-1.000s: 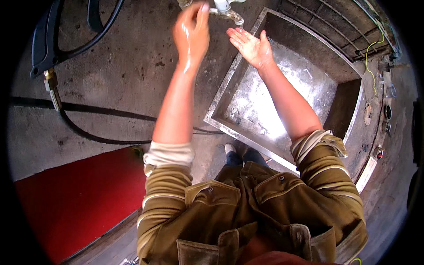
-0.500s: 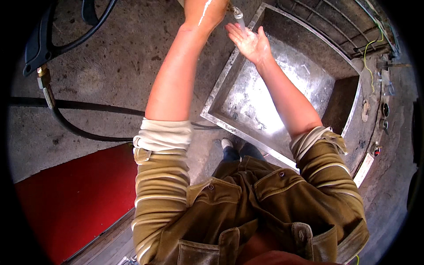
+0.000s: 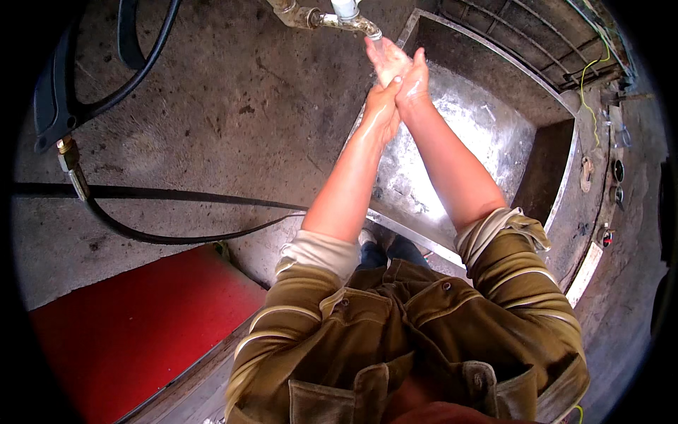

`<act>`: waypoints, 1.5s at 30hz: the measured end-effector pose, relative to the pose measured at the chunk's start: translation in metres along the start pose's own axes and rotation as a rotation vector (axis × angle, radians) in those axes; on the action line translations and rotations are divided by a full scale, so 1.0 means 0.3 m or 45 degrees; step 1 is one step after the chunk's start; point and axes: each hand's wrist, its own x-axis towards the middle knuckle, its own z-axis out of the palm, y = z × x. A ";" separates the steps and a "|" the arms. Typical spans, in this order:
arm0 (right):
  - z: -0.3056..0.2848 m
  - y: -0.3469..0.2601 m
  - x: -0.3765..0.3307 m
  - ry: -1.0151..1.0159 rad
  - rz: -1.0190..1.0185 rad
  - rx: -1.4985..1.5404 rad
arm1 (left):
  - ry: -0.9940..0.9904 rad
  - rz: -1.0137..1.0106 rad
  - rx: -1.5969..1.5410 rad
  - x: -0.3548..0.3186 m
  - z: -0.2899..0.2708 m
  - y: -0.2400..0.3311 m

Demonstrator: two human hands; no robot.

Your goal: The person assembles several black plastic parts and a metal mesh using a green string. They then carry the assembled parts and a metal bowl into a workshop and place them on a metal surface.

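Note:
My left hand [image 3: 381, 99] and my right hand [image 3: 404, 71] are pressed together, both wet, just under the spout of a metal tap [image 3: 332, 17] at the top of the view. The left hand's fingers wrap the side of the right hand. Both hands hang over the near left corner of a steel sink basin [image 3: 487, 134]. Neither hand holds an object. My sleeves are rolled up to the elbows.
A black hose [image 3: 162, 233] with a brass fitting [image 3: 70, 162] runs across the concrete floor on the left. A red mat [image 3: 134, 332] lies at the lower left. A metal grate [image 3: 537, 35] sits behind the sink, with small items along the right ledge.
My left hand came down from the tap and across to the right hand. The two hands, apart before, are now clasped together under the spout.

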 end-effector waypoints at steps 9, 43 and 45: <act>0.021 -0.021 -0.012 -0.095 0.078 -0.251 | 0.012 -0.026 -0.056 0.067 0.004 0.031; 0.012 -0.047 0.001 -0.083 0.089 -0.175 | -0.010 0.273 0.014 0.047 0.021 -0.041; -0.010 -0.026 -0.021 -0.021 0.045 -0.212 | 0.119 0.477 0.247 0.113 0.007 -0.061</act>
